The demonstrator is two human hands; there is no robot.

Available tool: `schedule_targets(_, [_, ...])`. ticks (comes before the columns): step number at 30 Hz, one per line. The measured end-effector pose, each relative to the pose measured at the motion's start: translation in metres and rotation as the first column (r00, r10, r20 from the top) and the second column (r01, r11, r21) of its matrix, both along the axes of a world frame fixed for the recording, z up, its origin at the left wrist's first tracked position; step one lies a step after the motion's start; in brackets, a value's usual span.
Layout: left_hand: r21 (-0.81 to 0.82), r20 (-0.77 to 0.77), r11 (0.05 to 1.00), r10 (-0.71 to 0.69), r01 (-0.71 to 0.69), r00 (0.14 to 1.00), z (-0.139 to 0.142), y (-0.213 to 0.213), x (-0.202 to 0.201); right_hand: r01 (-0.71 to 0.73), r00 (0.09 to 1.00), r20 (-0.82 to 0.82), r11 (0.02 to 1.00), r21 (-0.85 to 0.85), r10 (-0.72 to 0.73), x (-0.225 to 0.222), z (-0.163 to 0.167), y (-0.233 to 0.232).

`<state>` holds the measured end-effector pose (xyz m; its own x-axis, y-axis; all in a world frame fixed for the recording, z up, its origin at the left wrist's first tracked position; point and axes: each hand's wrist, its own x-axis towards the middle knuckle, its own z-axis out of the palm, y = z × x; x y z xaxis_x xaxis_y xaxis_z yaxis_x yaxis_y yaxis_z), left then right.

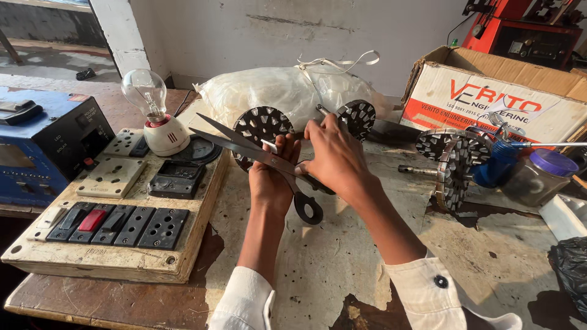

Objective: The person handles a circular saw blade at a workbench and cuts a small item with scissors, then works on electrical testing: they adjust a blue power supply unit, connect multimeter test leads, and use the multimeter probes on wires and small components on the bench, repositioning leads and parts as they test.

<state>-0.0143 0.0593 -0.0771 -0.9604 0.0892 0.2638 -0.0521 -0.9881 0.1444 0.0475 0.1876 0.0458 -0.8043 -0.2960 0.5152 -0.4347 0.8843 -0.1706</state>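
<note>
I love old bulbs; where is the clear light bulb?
In the head view it stands at upper left: the light bulb in its white holder on the switch board, left of the scissors.

Open scissors (257,151) over toothed disc (262,125)

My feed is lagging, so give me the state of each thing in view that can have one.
scissors: blades open, held at the handles by the right hand
left hand: gripping a small pale strip at the blades
light bulb: unlit, upright in its holder
cardboard box: flaps open
plastic bag: tied shut
jar: lid on
</note>
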Motion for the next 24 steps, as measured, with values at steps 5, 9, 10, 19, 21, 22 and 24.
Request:
schedule_targets(5, [-0.03, -0.012, 0.989, 0.147, -0.148, 0.989, -0.018, -0.001, -0.007, -0.087, 0.737, 0.661, 0.95, 0.299, -0.141, 0.003, -0.008, -0.003])
schedule_targets(9, [-0.041, 0.002, 0.978, 0.206, -0.206, 0.979, -0.026, 0.0, -0.011, -0.1, 0.828, 0.556, 0.955, 0.278, -0.075, -0.017, -0.037, 0.002])
schedule_targets(10, [-0.048, -0.001, 0.978, 0.204, -0.204, 0.979, -0.027, -0.001, -0.012, -0.12, 0.823, 0.564, 0.951, 0.283, -0.064, -0.025, -0.041, 0.007])
schedule_targets(19, [-0.008, 0.014, 0.987, 0.159, -0.159, 0.987, -0.027, -0.002, -0.012, -0.171, 0.796, 0.605, 0.967, 0.187, 0.023, -0.063, -0.054, 0.056])
schedule_targets(21, [-0.045, 0.059, 0.985, 0.169, -0.166, 0.984, -0.019, -0.004, -0.008, -0.244, 0.869, 0.478, 0.952, 0.184, 0.13, -0.063, -0.062, 0.048])
schedule_targets(22, [-0.056, 0.06, 0.985, 0.169, -0.166, 0.984, -0.014, -0.005, -0.006, -0.349, 0.897, 0.352, 0.918, 0.189, 0.269, -0.063, -0.065, 0.045])
schedule_targets(24, [-0.076, 0.064, 0.984, 0.166, -0.162, 0.984, -0.003, -0.007, 0.0, -0.469, 0.882, 0.171, 0.856, 0.216, 0.44, -0.062, -0.067, 0.046])
